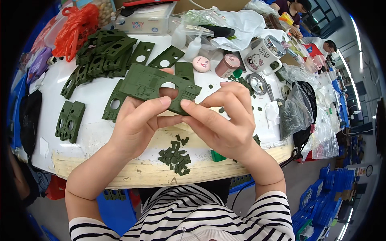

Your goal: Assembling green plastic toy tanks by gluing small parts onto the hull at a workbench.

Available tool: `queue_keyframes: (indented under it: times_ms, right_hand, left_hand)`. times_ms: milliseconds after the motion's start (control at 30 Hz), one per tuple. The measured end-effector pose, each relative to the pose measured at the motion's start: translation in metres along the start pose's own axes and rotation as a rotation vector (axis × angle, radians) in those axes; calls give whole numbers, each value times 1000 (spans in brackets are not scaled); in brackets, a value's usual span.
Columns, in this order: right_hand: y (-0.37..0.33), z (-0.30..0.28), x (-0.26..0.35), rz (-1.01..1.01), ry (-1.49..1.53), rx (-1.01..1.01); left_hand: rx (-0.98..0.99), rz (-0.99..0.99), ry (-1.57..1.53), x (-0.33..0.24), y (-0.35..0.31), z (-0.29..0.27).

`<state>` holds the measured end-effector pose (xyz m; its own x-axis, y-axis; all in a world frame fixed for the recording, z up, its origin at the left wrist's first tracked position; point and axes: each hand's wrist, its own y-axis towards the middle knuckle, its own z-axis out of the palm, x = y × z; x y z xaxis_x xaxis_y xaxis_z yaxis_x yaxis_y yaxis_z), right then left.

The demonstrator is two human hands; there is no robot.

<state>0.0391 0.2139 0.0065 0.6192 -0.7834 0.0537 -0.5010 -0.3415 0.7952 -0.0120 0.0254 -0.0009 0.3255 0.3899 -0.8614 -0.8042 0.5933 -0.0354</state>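
Note:
A dark green plastic model tank hull plate (pixel 140 83) with a round hole is held up over the table's near side. My left hand (pixel 134 126) grips it from below, the thumb on its near edge beside the hole. With thumb and index finger, my right hand (pixel 229 122) pinches the plate's right near corner; whether a small piece is between these fingertips is hidden. Below the hands lies a loose heap of small dark green plastic pieces (pixel 175 157). More hull plates are piled (pixel 100 58) at the far left, and two lie side by side (pixel 70 120) nearer.
At the back are white squeeze bottles (pixel 194 49), a pink round tin (pixel 201 64), a pink can (pixel 227 65) and a white lidded mug (pixel 263 56). A roll of wire (pixel 257 83), tweezers (pixel 269 91) and plastic bags (pixel 297 112) lie to the right. Other people (pixel 297 16) sit beyond.

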Motion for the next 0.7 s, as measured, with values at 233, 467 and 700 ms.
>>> queue_keyframes:
  times_ms: [233,467,700]
  right_hand:
    - [-2,4,-3,-34,65,-5]
    - [-2,3,-3,11,99,-29]
    - [2,2,-1,-7,85,-8]
  left_hand:
    - [-43,16,12,0,-2,3]
    - [-33,16,1,2,1,4]
    - [8,1,-88,0,-1,-2]
